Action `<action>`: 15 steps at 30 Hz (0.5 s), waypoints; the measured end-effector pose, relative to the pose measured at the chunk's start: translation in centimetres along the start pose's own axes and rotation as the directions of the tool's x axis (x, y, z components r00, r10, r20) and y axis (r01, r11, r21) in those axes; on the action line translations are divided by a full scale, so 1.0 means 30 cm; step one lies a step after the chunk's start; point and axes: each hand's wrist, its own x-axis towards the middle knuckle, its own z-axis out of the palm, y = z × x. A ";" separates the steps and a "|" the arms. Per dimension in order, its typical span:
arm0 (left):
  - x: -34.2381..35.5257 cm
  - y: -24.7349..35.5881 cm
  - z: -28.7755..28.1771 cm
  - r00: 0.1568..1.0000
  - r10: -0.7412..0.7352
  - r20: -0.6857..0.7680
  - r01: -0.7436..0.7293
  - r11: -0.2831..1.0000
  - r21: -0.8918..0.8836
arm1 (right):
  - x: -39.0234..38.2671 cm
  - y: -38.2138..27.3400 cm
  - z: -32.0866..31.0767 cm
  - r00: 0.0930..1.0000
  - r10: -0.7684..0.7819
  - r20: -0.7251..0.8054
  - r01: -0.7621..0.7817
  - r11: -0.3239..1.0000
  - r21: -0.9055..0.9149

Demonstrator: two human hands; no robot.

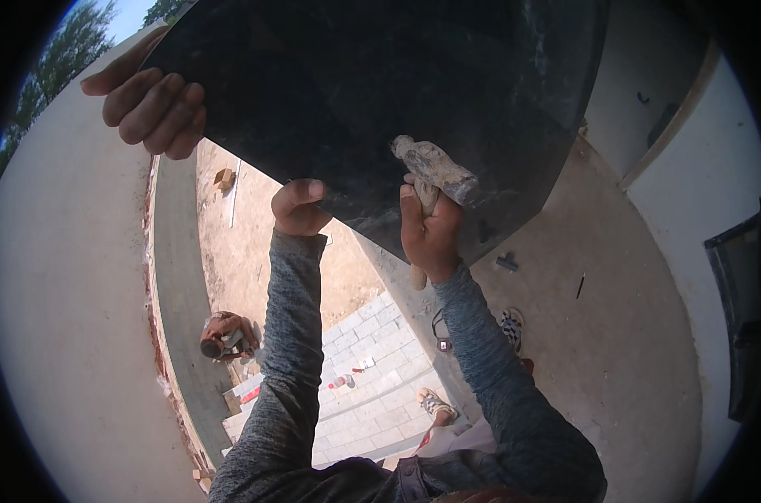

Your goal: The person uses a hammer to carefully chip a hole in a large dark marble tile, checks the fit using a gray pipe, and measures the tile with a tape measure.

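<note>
With pale floor tiles [380, 335] below, your left hand [301, 207] grips the dark slab [372, 84] by its edge and your right hand [433, 230] clasps a hammer [435, 166], whose slipping could chip it.

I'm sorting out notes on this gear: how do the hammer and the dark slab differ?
The dark slab is broad and flat; the hammer is far smaller, with a stubby head on a handle. The slab looks black, the hammer's head crusty grey. The left hand grips the slab's edge, the right hand the hammer's handle. Both are held.
</note>
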 end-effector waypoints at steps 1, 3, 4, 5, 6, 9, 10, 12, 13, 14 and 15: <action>-0.002 -0.001 0.002 1.000 0.001 -0.009 -0.001 1.000 -0.002 | 0.002 0.001 -0.001 1.000 -0.023 -0.021 0.023 1.000 -0.002; -0.004 0.000 0.001 1.000 -0.001 -0.016 0.001 1.000 -0.003 | -0.006 0.001 -0.003 0.998 0.043 -0.034 -0.042 0.998 0.043; -0.006 0.002 -0.002 1.000 -0.004 -0.015 0.004 1.000 0.000 | -0.020 -0.003 -0.007 0.991 0.131 -0.022 -0.129 0.988 0.089; -0.007 0.005 -0.004 1.000 -0.007 -0.014 0.007 1.000 0.002 | -0.023 -0.002 -0.006 0.989 0.148 -0.011 -0.146 0.985 0.095; -0.005 0.004 -0.002 1.000 -0.003 -0.009 0.003 1.000 0.002 | -0.017 -0.011 -0.008 0.987 0.163 -0.002 -0.162 0.982 0.097; -0.001 0.002 0.000 1.000 0.005 -0.004 -0.005 1.000 0.006 | 0.016 -0.022 -0.006 0.999 0.035 -0.004 -0.035 0.999 0.026; -0.003 0.002 -0.008 1.000 0.004 -0.009 -0.004 1.000 0.011 | 0.017 -0.019 -0.005 1.000 0.017 -0.018 -0.017 0.999 0.030; -0.005 0.002 -0.009 1.000 0.008 -0.013 -0.008 1.000 0.010 | 0.003 -0.011 -0.005 0.996 0.075 -0.037 -0.072 0.995 0.070; -0.006 0.002 -0.003 1.000 0.012 -0.012 -0.012 1.000 0.005 | -0.015 -0.012 -0.005 0.988 0.150 -0.039 -0.145 0.984 0.107; -0.005 0.002 0.002 1.000 0.017 -0.010 -0.017 1.000 0.000 | -0.020 -0.006 -0.006 0.987 0.154 -0.033 -0.150 0.983 0.105; -0.003 0.002 0.003 1.000 0.008 -0.007 -0.008 1.000 0.001 | -0.016 -0.013 -0.007 0.987 0.160 -0.027 -0.156 0.983 0.100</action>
